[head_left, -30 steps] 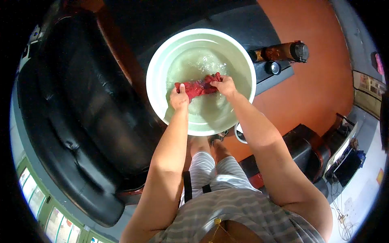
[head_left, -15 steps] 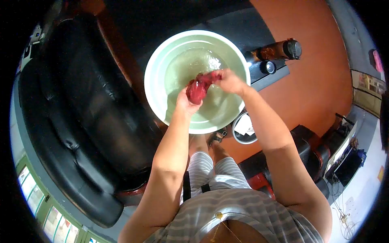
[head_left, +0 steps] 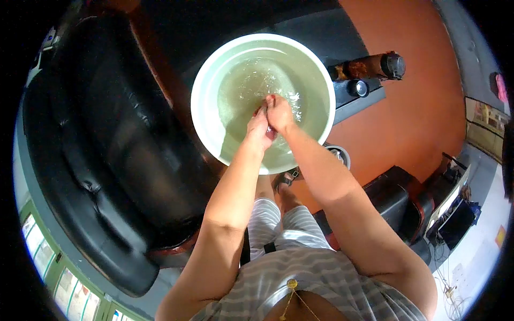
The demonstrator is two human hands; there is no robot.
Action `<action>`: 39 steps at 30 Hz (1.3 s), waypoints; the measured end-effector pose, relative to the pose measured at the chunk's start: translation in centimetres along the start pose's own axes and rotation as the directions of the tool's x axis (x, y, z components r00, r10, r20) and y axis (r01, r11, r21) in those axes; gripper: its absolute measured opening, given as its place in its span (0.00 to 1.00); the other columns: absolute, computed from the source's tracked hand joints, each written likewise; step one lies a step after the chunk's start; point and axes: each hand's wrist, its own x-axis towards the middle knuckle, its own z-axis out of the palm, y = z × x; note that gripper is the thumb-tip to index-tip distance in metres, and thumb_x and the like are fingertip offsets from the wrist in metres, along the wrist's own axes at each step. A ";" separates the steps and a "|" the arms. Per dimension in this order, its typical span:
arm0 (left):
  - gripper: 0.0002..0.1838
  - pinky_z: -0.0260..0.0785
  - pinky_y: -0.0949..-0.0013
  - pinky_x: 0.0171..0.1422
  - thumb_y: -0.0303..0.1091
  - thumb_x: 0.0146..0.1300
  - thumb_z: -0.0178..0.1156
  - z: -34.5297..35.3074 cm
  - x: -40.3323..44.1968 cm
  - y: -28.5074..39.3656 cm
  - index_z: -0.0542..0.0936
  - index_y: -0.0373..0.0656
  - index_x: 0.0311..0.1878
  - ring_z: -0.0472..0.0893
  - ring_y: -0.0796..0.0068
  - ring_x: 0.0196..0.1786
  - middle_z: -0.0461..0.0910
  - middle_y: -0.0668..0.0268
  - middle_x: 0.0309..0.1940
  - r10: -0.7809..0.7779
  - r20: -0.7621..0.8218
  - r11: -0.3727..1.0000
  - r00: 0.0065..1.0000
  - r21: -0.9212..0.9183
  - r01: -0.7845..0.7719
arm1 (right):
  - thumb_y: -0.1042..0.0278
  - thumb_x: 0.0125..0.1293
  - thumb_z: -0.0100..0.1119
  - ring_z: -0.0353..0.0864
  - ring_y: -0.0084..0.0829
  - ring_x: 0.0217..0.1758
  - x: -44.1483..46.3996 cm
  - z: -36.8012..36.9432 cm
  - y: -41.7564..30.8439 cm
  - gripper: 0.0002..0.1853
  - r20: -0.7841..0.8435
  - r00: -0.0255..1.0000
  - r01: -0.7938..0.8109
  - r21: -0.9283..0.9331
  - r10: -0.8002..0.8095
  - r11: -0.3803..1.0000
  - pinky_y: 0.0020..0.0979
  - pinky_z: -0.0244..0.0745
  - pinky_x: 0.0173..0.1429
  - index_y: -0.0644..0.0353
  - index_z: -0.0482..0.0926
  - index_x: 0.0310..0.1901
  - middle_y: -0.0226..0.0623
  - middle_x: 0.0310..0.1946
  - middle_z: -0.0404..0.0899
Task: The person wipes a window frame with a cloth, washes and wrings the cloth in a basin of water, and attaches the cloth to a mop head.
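Note:
A wide white basin [head_left: 199,109] holds clear, rippling water [head_left: 241,88]. Above the water, my left hand [head_left: 258,128] and my right hand [head_left: 279,113] are pressed together, fingers closed around a wet, dark red cloth [head_left: 272,134]. Only small bits of the cloth show, at the top and below the fingers; the rest is hidden inside my grip. My right hand lies over the upper part, with my left hand beside and below it.
The basin stands on a black table [head_left: 300,24]. Right of it are a brown bottle [head_left: 369,67] and a small round black object [head_left: 358,88]. A bin [head_left: 342,155] stands on the floor below. A black sofa [head_left: 91,134] lines the left side.
My right hand has come in from the right and closed against my left. The red cloth, stretched between them before, is now bunched and mostly covered.

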 end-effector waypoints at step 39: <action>0.23 0.68 0.59 0.55 0.55 0.68 0.37 -1.5 0.8 -0.4 0.69 0.48 0.53 0.73 0.64 0.49 0.73 0.63 0.47 0.069 0.218 0.955 0.974 -0.297 -0.001 | 0.52 0.66 0.44 0.50 0.51 0.68 -3.6 -0.8 2.1 0.24 0.274 0.885 0.404 -0.053 -0.376 0.913 0.43 0.45 0.70 0.46 0.65 0.62 0.42 0.69 0.47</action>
